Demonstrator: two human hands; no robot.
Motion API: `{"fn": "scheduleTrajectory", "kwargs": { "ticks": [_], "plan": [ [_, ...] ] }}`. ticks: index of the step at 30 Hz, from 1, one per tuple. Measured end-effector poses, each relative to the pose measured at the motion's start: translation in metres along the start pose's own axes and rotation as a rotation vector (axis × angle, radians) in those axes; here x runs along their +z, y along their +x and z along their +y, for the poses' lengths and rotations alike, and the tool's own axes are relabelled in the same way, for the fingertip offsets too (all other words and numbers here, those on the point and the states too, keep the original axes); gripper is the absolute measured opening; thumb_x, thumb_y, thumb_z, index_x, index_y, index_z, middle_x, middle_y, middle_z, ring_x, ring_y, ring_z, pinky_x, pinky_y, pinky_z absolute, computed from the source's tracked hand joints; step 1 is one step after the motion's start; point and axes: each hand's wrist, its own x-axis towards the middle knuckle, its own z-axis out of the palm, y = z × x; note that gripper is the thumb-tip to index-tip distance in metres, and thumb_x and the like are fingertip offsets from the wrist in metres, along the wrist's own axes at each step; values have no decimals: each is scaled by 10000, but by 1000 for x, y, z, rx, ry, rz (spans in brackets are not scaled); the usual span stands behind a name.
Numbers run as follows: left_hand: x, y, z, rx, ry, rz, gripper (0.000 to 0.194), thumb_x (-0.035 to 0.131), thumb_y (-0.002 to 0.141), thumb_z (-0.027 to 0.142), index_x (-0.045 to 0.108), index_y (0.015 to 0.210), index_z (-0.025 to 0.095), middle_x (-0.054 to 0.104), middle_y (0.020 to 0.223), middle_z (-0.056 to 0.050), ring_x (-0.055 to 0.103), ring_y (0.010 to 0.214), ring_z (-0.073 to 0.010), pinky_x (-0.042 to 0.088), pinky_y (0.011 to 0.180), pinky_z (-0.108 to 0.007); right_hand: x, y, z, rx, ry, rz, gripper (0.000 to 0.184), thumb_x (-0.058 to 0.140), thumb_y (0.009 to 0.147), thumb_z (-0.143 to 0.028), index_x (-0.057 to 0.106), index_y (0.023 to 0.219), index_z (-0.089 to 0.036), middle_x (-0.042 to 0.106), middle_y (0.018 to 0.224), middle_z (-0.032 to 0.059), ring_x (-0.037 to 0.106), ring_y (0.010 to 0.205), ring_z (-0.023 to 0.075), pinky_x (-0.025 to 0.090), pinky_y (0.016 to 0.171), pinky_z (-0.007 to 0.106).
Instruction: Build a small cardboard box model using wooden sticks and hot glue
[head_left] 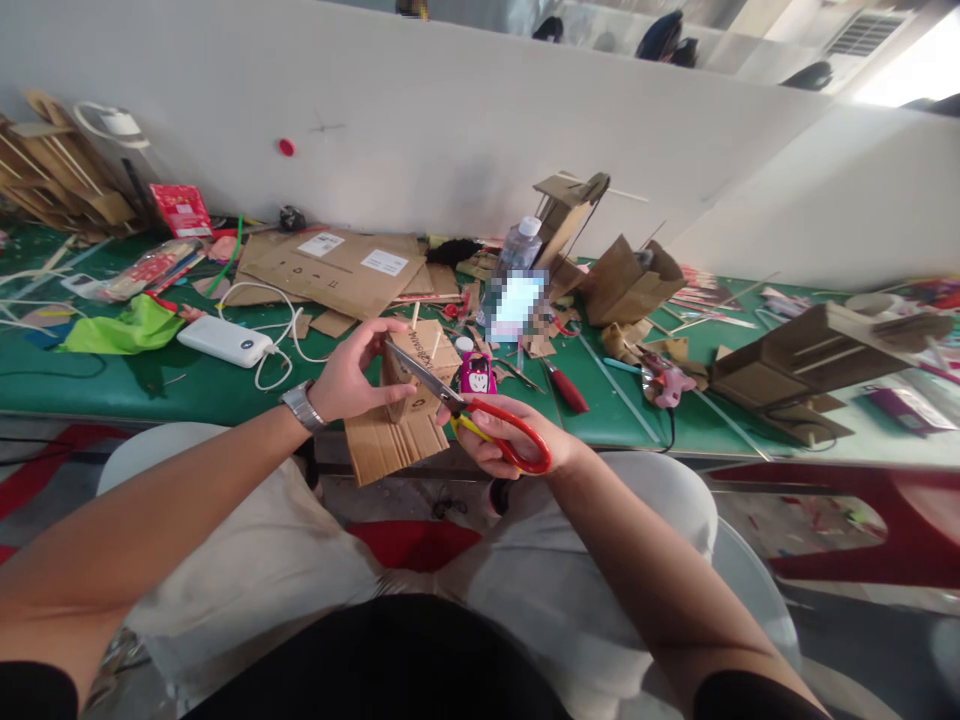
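Note:
My right hand [499, 435] is closed round the red and yellow handles of a pair of scissors [517, 430]. Their blades point up and left, lying across the near side of a small folded cardboard structure [424, 350]. On its left side, my left hand [364, 372] grips that structure between thumb and fingers. Thin wooden sticks [436, 345] poke up from its top. Below it, a corrugated cardboard flap [394, 445] hangs past the table's front edge. Whether the blades are cutting anything I cannot tell.
A bottle of glue [476, 370] in pink stands just behind the scissors. A red-handled tool [566, 388] lies to the right. On the left are a white power bank [225, 342] and flattened cardboard [330, 270]. Behind stand a plastic bottle [519, 250] and cardboard models [634, 280].

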Motion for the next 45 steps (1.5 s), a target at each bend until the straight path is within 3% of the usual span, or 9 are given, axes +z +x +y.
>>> {"fn": "scheduleTrajectory", "kwargs": {
  "ticks": [3,7,18,32,45],
  "plan": [
    [2,0,-1,-10,-24,14,799,983,792,521,588,1429,241,689,1379,-137,743,1127,-258,652,905,-363,-2,-3,-2,-7,-11,-46,400,663,1092,-512,614,1286,-166,511,697,-83,420,456,57,385,391,163],
    [1,1,-1,-39,-60,35,801,989,788,497,590,1434,241,710,1208,-92,718,944,-200,633,791,-320,-7,-6,-2,42,16,-89,476,671,1068,-573,611,1289,-156,550,733,-43,477,564,90,400,450,176],
    [-3,3,-2,-43,-106,30,800,992,786,482,583,1438,262,689,1084,-59,692,897,-204,593,724,-314,-10,-8,-5,116,31,-58,463,704,1046,-552,608,1235,-141,533,735,-36,448,600,100,383,464,180],
    [-6,3,-3,-36,-85,9,805,983,781,453,582,1446,238,702,1243,-106,731,1036,-238,652,853,-361,-14,-16,-12,139,-25,-22,438,645,1086,-512,626,1309,-135,565,694,-45,444,509,83,368,429,175],
    [-8,3,0,-63,-74,-5,771,965,801,459,586,1435,240,703,1239,-109,735,1011,-235,671,852,-374,-10,-17,-14,113,-65,-14,395,631,1103,-479,618,1285,-129,590,666,-51,475,471,84,363,400,177]
  ]
}}
